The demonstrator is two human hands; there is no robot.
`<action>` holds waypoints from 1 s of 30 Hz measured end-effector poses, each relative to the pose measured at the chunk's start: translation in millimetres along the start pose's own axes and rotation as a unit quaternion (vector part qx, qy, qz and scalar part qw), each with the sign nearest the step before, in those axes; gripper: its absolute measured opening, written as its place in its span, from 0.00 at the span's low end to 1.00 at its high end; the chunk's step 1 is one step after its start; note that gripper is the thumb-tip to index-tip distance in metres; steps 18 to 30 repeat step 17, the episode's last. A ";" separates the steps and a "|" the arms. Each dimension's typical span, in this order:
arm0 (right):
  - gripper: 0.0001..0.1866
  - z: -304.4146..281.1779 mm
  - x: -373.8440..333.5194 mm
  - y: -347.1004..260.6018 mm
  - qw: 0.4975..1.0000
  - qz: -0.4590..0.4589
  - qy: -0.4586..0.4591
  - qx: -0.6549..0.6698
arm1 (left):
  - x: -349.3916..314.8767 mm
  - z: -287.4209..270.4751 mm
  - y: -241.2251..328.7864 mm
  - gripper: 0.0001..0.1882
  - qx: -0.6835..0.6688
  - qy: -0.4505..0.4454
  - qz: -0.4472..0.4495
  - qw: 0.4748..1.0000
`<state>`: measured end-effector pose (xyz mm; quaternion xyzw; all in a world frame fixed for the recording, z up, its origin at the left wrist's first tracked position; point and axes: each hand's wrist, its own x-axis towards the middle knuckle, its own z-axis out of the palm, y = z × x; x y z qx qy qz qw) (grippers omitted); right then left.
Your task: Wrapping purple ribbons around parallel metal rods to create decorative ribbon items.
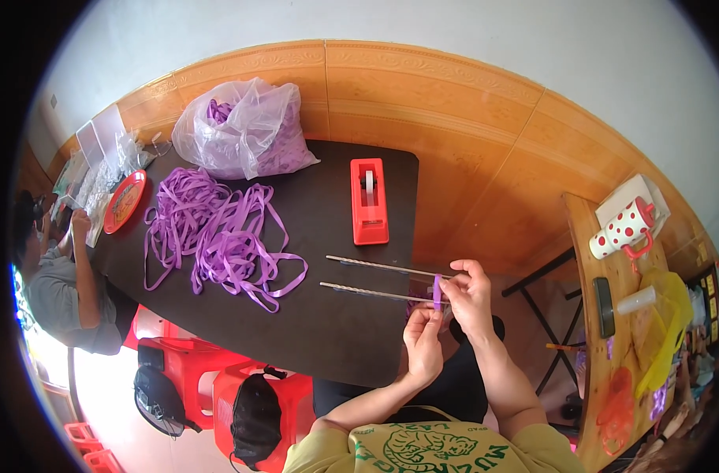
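Note:
Two thin metal rods with twisted ends, an upper rod [375, 266] and a lower rod [367, 292], lie side by side and reach over the table's right edge. A short purple ribbon [437, 293] spans both rods near their right ends. My left hand [424, 347] is closed, thumb and fingers pinching the ribbon's lower end. My right hand [470, 301] is at the ribbon's right side, fingers bent and thumb against it; the exact grip is partly hidden. Left of the rods, a loose heap of purple ribbon [229, 244] covers part of the dark table [336, 339].
A red tape dispenser [369, 205] stands beyond the rods. Behind the heap sits a clear bag of ribbon [249, 134]. A red plate [125, 202] and another person [68, 292] are at left. Red stools [202, 370] stand below. At right, a wooden table [584, 236] bears a dotted tumbler [624, 230].

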<state>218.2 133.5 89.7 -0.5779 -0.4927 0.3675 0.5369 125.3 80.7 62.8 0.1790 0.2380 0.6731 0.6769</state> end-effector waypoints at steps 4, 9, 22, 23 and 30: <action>0.14 6.0 -1.2 -3.1 0.991 0.034 0.024 0.123 | -0.3 -1.2 -0.1 0.04 0.000 0.003 -0.002 1.000; 0.15 6.1 -6.5 -0.1 0.978 0.076 0.029 0.190 | 0.3 -4.2 -3.2 0.04 0.003 0.010 -0.002 1.000; 0.18 9.6 -6.6 -7.7 0.977 0.102 0.011 0.186 | -0.4 -5.9 -3.0 0.04 0.000 0.003 -0.010 1.000; 0.18 9.6 -6.6 -7.7 0.977 0.102 0.011 0.186 | -0.4 -5.9 -3.0 0.04 0.000 0.003 -0.010 1.000; 0.18 9.6 -6.6 -7.7 0.977 0.102 0.011 0.186 | -0.4 -5.9 -3.0 0.04 0.000 0.003 -0.010 1.000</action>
